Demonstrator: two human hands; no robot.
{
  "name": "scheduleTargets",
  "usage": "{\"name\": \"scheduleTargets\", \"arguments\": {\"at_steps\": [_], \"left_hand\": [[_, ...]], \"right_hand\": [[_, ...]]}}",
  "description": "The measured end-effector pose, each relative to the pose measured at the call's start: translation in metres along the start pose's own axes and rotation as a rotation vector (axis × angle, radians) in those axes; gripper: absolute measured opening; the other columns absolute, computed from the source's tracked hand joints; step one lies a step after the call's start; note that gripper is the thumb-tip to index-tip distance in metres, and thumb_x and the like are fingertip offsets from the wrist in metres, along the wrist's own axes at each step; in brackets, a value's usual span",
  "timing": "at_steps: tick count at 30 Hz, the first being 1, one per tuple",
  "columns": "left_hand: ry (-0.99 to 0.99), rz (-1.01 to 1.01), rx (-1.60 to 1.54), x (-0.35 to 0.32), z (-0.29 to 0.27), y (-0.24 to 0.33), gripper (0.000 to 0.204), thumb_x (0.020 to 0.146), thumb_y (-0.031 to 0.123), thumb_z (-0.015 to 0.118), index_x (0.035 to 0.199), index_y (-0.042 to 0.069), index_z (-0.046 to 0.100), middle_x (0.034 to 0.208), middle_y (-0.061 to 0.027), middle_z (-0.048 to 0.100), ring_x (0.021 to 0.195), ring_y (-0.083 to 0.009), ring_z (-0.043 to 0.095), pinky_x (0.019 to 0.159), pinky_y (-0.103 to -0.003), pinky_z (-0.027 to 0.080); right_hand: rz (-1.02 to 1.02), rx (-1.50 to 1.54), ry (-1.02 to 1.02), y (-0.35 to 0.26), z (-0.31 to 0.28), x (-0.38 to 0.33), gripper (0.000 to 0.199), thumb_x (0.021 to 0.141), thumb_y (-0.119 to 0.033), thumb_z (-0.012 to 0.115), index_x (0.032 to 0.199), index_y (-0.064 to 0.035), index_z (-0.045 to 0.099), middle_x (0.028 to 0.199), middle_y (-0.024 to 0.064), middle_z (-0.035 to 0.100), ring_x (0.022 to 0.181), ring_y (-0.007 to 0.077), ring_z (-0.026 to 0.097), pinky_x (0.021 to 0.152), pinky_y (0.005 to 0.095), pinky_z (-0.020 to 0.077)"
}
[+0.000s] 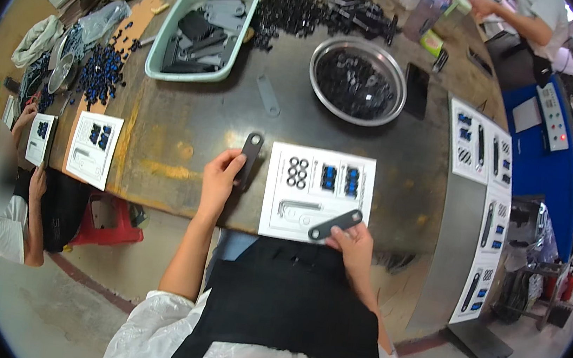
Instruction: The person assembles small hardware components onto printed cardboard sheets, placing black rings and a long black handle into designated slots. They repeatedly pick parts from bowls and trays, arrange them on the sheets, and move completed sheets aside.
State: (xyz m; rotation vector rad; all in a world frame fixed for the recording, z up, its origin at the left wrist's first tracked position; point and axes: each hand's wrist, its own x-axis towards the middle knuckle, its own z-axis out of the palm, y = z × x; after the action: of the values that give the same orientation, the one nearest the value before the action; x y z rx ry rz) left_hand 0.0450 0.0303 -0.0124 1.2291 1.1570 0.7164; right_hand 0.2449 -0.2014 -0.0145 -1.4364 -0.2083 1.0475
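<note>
My left hand (219,177) pinches a dark flat bar (252,152) with rounded ends and a hole near its tip, held upright over the table edge. Between the thumb and fingers of my right hand (354,252) is a similar dark flat bar (335,225), tilted across the lower right of a white printed card (275,167). That card bears pictures of rings, blue-and-black parts and hex keys. Farther back on the table lies a single grey flat bar (268,95), apart from both hands.
A pale green tub (251,7) holds many grey and dark bars. Small black pieces fill a steel bowl (398,107); more black pieces (291,11) are heaped behind. Further cards (472,151) lie right. A co-worker (9,225) sits left; another person's arm (523,23) shows far right.
</note>
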Motion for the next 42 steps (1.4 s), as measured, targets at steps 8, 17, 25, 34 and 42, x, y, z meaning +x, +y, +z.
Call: {"name": "scheduleTargets", "arguments": {"at_steps": [8,17,25,34,42], "left_hand": [[-0.123,0.012,-0.091,-0.013,0.018,0.012,0.015,0.098,0.011,0.062,0.108,0.002,0.069,0.090,0.0020,0.068,0.078,-0.0033,0.058,0.069,-0.020,0.046],[-0.529,0.064,-0.396,-0.072,0.103,0.036,0.018,0.094,0.002,0.067,0.098,0.005,0.049,0.086,-0.0029,0.063,0.072,-0.0062,0.062,0.066,-0.020,0.048],[-0.402,0.879,0.717,-0.079,0.081,0.004,0.007,0.081,0.012,0.076,0.086,0.013,0.071,0.085,-0.0029,0.060,0.079,-0.0227,0.060,0.070,-0.035,0.049],[-0.355,0.998,0.921,-0.082,0.080,-0.005,0.014,0.078,0.019,0.079,0.085,0.014,0.069,0.086,-0.0001,0.056,0.082,-0.0193,0.057,0.071,-0.033,0.044],[-0.324,0.960,0.958,-0.081,0.067,-0.010,0.014,0.078,0.019,0.080,0.087,0.016,0.069,0.084,0.0008,0.055,0.081,-0.0188,0.056,0.070,-0.033,0.042]], "right_hand": [[0.175,-0.224,-0.003,-0.016,-0.014,-0.015,0.022,0.098,-0.003,0.057,0.119,0.0053,0.059,0.096,0.0171,0.072,0.082,0.0199,0.073,0.073,0.0303,0.0610],[-0.059,0.005,-0.290,-0.059,0.027,-0.013,0.030,0.097,-0.007,0.064,0.124,0.0027,0.055,0.106,0.0122,0.068,0.089,0.0160,0.069,0.080,0.0271,0.0566],[-0.071,-0.739,-0.220,-0.082,-0.036,0.016,0.021,0.091,-0.016,0.073,0.106,0.0000,0.071,0.086,0.0071,0.071,0.066,0.0093,0.064,0.061,0.0255,0.0493],[-0.577,-1.370,-0.120,-0.079,-0.029,0.018,0.033,0.078,-0.025,0.080,0.107,-0.0131,0.073,0.103,0.0034,0.064,0.096,0.0227,0.062,0.082,0.0366,0.0508],[-0.740,-1.332,-0.353,-0.064,-0.028,0.020,0.038,0.074,-0.016,0.081,0.111,-0.0160,0.071,0.102,0.0020,0.061,0.100,0.0240,0.059,0.089,0.0386,0.0482]]}}
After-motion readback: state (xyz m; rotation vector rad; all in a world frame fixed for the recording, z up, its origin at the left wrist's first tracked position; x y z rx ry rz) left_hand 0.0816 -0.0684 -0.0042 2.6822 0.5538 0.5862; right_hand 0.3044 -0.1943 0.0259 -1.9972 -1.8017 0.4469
